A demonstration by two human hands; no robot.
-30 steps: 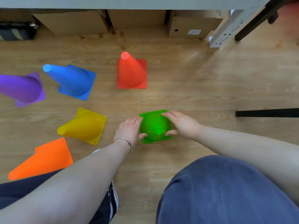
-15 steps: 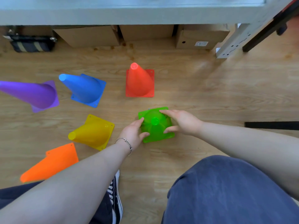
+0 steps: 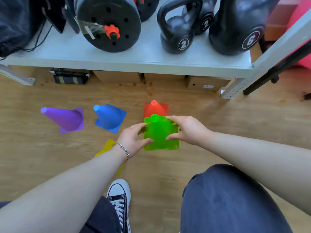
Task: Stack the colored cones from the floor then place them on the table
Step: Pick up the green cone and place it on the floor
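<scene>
A green cone (image 3: 159,133) is held off the wooden floor between both hands. My left hand (image 3: 133,140) grips its left side and my right hand (image 3: 186,130) grips its right side. Just beyond it a red cone (image 3: 155,109) stands upright on the floor, partly covered by the green one. A blue cone (image 3: 109,117) and a purple cone (image 3: 67,118) stand further left. Only a corner of a yellow cone (image 3: 107,147) shows under my left forearm. The grey table (image 3: 134,56) runs across the top.
On the table stand a black weight plate (image 3: 109,22), kettlebells (image 3: 178,27) and a dark bag (image 3: 18,22). Cardboard boxes (image 3: 117,76) sit under it. A table leg (image 3: 235,88) stands at the right. My knee and shoe (image 3: 119,195) are near the bottom.
Both hands have lifted the green cone from the floor and carried it toward the red cone. The view has tilted up, bringing the tabletop into sight; the orange cone is out of view.
</scene>
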